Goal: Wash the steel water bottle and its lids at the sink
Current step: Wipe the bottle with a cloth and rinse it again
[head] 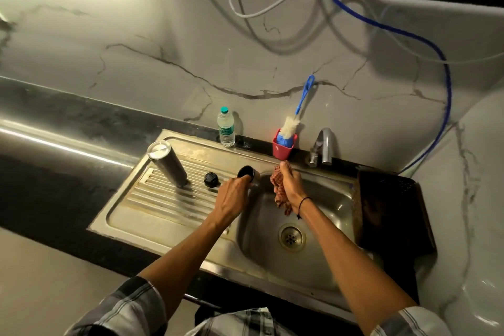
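The steel water bottle stands upside down on the ribbed drainboard, at its far left. A small black inner lid lies on the drainboard to the bottle's right. My left hand grips a steel cup-shaped lid with a dark inside, at the basin's left edge. My right hand is closed on a red checked cloth that hangs over the sink basin, just right of the lid.
A tap stands behind the basin. A red holder with a blue-handled bottle brush and a plastic water bottle sit at the sink's back edge. A dark tray lies right of the basin. Cables hang above.
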